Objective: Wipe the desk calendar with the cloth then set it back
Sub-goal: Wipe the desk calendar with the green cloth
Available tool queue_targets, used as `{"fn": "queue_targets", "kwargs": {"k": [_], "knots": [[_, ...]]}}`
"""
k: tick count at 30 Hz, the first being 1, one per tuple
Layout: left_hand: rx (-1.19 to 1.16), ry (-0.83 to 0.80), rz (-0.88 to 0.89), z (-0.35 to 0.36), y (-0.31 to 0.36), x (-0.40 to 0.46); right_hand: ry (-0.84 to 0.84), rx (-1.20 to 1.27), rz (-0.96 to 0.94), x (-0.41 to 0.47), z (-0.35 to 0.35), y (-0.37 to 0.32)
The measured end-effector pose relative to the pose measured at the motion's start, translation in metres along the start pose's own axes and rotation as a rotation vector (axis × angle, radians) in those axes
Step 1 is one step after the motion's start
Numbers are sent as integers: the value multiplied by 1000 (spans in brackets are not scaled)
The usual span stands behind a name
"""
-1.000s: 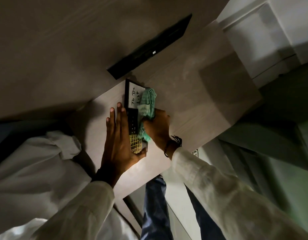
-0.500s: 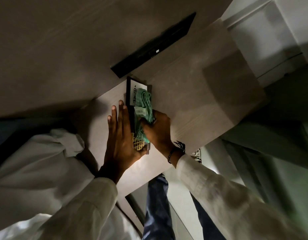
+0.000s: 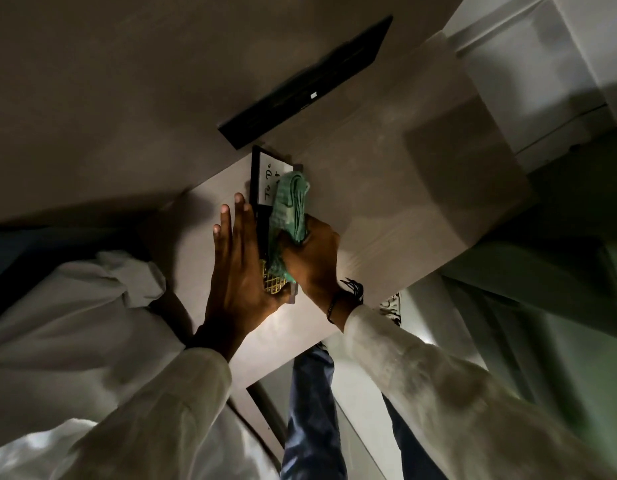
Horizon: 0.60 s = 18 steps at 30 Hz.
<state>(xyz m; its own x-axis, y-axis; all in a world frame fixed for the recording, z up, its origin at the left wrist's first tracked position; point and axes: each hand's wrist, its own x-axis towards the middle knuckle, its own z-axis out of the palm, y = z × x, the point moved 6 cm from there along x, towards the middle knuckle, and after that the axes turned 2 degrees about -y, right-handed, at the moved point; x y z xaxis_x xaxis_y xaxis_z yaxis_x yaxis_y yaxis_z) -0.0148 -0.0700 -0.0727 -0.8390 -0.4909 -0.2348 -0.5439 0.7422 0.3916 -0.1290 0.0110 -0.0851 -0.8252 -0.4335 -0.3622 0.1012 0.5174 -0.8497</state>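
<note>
The desk calendar (image 3: 265, 174) is a long black-framed board with a white "To Do" panel at its far end and a gold grid at its near end; it lies on the pale wooden desk (image 3: 386, 209). My left hand (image 3: 241, 268) grips its left edge and near end, fingers stretched along the frame. My right hand (image 3: 314, 254) clutches a bunched green cloth (image 3: 291, 209) and presses it on the calendar's middle, covering part of the white panel.
A flat black device (image 3: 310, 88) lies on the desk just beyond the calendar. A white cabinet (image 3: 542, 64) stands at the upper right. The desk's near edge runs diagonally below my wrists, with my legs in blue trousers (image 3: 314, 410) under it.
The cloth slid left over the white panel half a second ago, then back toward the right, uncovering the "To Do" lettering. My left hand has stayed on the calendar's edge.
</note>
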Motion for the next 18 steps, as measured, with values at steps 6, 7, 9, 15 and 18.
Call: {"fn": "queue_targets", "kwargs": {"k": [6, 7, 9, 15, 18], "knots": [[-14, -5, -2, 0, -1, -1, 1, -54, 54, 2, -3, 10], [-14, -1, 2, -1, 0, -1, 2, -48, 41, 2, -2, 8], [-14, 2, 10, -1, 0, 0, -3, -22, -25, -3, 2, 0], [-12, -19, -9, -4, 4, 0, 6, -83, 48, 5, -4, 7], [-19, -23, -6, -4, 5, 1, -31, -58, -3, 3, 1, -1]]}}
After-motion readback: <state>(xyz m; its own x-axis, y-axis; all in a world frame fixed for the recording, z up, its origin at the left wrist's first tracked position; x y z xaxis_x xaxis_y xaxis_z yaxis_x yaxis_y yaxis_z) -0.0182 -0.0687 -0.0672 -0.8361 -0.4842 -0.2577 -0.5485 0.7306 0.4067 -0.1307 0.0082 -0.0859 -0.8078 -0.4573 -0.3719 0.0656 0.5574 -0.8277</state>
